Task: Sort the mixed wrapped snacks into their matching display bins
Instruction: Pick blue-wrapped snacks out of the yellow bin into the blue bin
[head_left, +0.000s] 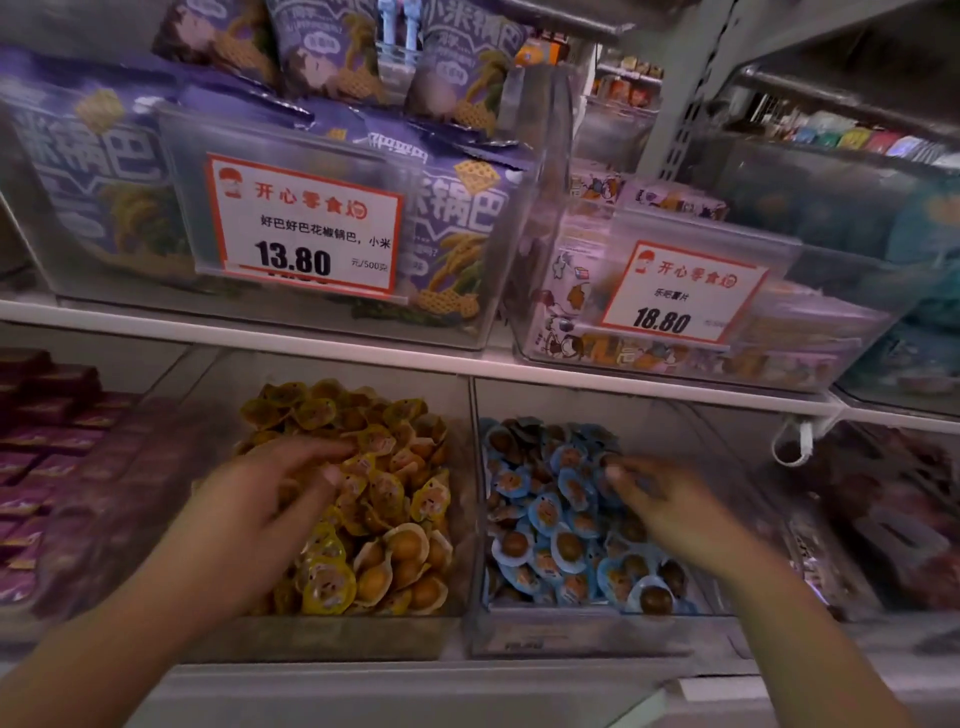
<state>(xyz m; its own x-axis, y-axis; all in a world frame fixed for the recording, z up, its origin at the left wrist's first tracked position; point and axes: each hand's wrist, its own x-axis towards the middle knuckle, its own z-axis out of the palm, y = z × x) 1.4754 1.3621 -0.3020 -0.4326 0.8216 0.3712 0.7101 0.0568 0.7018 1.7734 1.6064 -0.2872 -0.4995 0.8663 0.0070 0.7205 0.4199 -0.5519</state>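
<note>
**Both hands down in the snack bins**

The left hand (270, 493) lies over the yellow snacks (384, 499) in the yellow bin (332, 636), fingers spread, its grip apart. The right hand (670, 506) reaches into the blue bin (587, 631), fingertips curled on the blue snacks (550, 525); whether it pinches one I cannot tell. Two bins sit side by side, each hand nearest its own. The heaped packets are too many to count. No stray colour shows.

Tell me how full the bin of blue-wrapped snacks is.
Roughly half full: blue-wrapped snacks cover the floor of the bin, heaped toward the back, well below its rim.
</note>
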